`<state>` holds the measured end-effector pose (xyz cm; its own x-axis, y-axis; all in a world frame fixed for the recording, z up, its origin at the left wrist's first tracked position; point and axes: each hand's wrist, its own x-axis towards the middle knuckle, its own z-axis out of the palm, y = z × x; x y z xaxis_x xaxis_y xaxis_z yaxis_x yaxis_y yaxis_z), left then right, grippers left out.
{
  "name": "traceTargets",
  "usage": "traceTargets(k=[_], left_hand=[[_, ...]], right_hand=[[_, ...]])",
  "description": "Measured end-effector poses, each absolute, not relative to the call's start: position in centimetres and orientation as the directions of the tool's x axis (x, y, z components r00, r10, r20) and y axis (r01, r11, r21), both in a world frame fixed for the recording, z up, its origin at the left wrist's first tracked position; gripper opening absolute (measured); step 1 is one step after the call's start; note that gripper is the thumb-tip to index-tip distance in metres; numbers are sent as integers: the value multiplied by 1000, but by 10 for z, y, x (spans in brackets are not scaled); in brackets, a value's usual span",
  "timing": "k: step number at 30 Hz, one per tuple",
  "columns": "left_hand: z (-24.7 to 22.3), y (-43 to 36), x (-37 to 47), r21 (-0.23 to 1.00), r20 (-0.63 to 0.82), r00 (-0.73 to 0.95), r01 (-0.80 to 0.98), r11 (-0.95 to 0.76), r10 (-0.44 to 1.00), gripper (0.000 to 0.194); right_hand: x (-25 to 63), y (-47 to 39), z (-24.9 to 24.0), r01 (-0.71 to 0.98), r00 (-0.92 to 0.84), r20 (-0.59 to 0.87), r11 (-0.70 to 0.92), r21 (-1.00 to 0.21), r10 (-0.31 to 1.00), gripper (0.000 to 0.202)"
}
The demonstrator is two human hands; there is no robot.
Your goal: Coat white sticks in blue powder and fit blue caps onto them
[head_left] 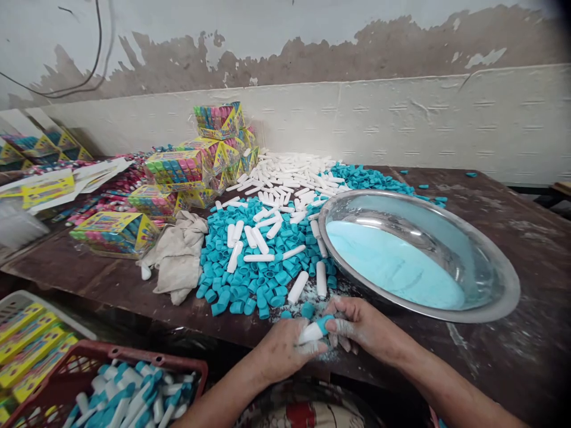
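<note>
At the table's front edge, my left hand (288,348) is closed around a small white plastic tube (311,334). A blue cap (325,324) sits on the tube's upper right end, pinched by the thumb and fingers of my right hand (357,326). Pale powder dusts the fingers of both hands. Just beyond them are a loose blue cap (307,310) and two white tubes lying on the table, one of them a white tube (321,279). A large heap of blue caps (250,285) spreads farther back, with more white tubes on top.
A steel basin (495,297) of light blue powder (392,261) stands at the right. A crumpled cloth (178,252) and packed display boxes (113,232) lie at the left. Below left, a red crate (147,355) holds capped tubes, beside a white basket (53,309) of yellow boxes.
</note>
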<state>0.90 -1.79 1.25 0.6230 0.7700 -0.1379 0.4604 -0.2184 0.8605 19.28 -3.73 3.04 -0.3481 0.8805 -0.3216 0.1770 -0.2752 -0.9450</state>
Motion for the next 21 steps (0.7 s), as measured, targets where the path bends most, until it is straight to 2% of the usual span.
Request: traceTargets(k=[6, 12, 16, 21], left_hand=[[7, -12, 19, 692, -231, 595, 656, -300, 770, 29], [0, -10, 20, 674, -262, 594, 677, -296, 761, 28], [-3, -12, 24, 653, -272, 585, 696, -300, 764, 26], [12, -5, 15, 705, -237, 590, 651, -281, 772, 26]], right_hand=[[186, -31, 26, 94, -323, -309, -295, -951, 895, 25], [177, -29, 20, 47, -273, -233, -228, -972, 934, 20], [177, -28, 19, 93, -328, -201, -181, -979, 923, 19], [182, -22, 30, 163, -376, -188, -135, -977, 908, 13]])
